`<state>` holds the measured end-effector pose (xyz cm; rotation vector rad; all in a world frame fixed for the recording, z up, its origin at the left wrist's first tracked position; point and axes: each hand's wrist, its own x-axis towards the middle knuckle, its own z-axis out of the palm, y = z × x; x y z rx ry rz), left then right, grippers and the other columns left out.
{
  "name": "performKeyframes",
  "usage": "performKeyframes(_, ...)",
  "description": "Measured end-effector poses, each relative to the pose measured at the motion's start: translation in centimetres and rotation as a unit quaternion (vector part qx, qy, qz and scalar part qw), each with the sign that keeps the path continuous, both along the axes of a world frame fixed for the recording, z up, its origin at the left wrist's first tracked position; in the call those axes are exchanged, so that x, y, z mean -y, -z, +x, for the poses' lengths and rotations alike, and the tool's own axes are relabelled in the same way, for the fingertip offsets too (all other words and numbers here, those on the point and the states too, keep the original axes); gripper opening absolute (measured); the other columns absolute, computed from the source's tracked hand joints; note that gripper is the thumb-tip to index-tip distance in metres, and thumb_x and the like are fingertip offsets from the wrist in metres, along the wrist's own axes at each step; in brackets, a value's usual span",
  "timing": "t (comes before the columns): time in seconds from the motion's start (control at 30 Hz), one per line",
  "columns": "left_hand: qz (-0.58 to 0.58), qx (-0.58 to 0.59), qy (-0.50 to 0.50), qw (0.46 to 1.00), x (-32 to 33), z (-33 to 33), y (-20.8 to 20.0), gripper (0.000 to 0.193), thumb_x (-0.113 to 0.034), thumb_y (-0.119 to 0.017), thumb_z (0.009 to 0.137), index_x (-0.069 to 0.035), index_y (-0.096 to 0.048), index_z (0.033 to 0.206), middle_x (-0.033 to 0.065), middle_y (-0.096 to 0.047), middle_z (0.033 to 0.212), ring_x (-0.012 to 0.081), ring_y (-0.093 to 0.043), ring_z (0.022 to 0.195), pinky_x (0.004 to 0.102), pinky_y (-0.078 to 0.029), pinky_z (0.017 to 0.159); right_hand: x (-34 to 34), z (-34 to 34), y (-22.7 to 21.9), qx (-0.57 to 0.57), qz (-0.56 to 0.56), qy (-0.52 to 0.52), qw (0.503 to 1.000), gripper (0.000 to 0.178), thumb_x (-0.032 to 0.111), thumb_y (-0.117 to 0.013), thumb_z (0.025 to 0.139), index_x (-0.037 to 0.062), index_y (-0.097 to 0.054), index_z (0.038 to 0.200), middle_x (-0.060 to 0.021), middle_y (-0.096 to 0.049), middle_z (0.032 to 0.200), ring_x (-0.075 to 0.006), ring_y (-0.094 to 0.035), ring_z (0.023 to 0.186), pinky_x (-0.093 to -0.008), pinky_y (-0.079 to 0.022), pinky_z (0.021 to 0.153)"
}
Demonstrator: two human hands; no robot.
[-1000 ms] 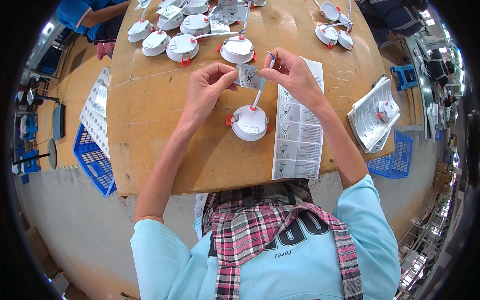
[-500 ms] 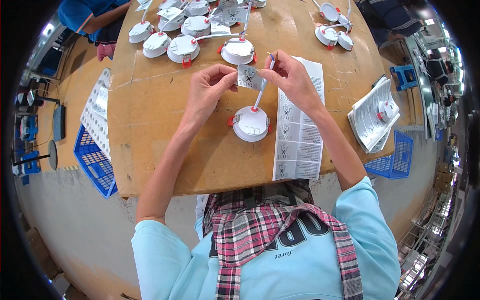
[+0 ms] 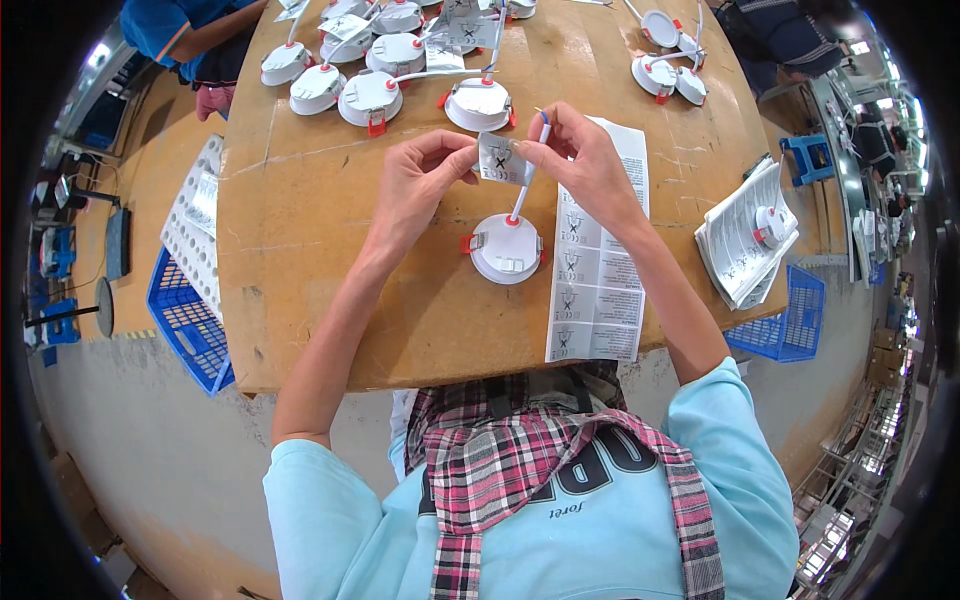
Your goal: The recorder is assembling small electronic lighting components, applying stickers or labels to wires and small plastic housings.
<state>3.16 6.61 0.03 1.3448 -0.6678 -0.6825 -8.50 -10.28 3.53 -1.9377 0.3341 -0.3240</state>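
Note:
Between my two hands a small silvery printed label (image 3: 503,160) is stretched out beside a white cable. My left hand (image 3: 424,178) pinches its left edge between thumb and fingers. At the other edge my right hand (image 3: 578,160) is closed, thumb on the label, with the white cable (image 3: 521,192) running up through its fingers to bare wire ends. That cable rises from a round white downlight (image 3: 505,250) with red-tipped spring clips, lying on the table below my hands. A printed label sheet (image 3: 598,290) lies flat under my right forearm.
Several white downlights (image 3: 370,98) with cables crowd the far left of the table (image 3: 330,220); more stand far right. A stack of label sheets (image 3: 745,235) with a small white part on it lies at the right edge. Blue crates (image 3: 185,335) flank the table. A co-worker's arm (image 3: 215,30) is far left.
The label and both hands stay nearly in place, with the label turned slightly. The downlight appears shifted a touch to the right, as does the far group.

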Motion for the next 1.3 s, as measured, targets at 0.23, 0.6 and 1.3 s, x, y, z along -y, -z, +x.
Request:
performKeyframes(0.23,0.0,0.001,0.0,1.0,0.1,-0.1,-0.1,0.019,-0.017,-0.063,0.091,0.001,-0.068,0.094,0.0036,-0.067,0.081,0.0084,-0.061,0.074,0.0231,-0.049,0.07,-0.5,0.2,0.7,0.035,0.047,0.001,0.998,0.021,0.018,-0.07,0.085,-0.0006,-0.067,0.094,-0.0005,-0.059,0.071,-0.0049,-0.048,0.063,-0.0216,-0.038,0.055)
performKeyframes(0.6,-0.001,0.004,0.01,1.0,0.2,-0.2,-0.2,0.02,-0.018,-0.064,0.091,0.002,-0.068,0.096,0.0043,-0.067,0.084,0.0094,-0.061,0.075,0.0241,-0.05,0.07,-0.6,-0.2,0.7,0.009,0.014,0.04,0.999,0.017,0.017,-0.071,0.083,-0.0002,-0.071,0.086,-0.0006,-0.061,0.068,-0.0056,-0.044,0.057,-0.0233,-0.032,0.05)
performKeyframes(1.3,0.006,-0.046,0.014,0.999,0.0,0.1,0.2,0.022,-0.019,-0.064,0.091,0.001,-0.068,0.097,0.0054,-0.068,0.086,0.0099,-0.061,0.074,0.0239,-0.05,0.072,-3.0,0.6,1.6,0.039,0.102,0.066,0.992,0.023,0.022,-0.072,0.082,-0.0005,-0.065,0.084,-0.0037,-0.065,0.074,-0.0075,-0.057,0.065,-0.0231,-0.046,0.057)
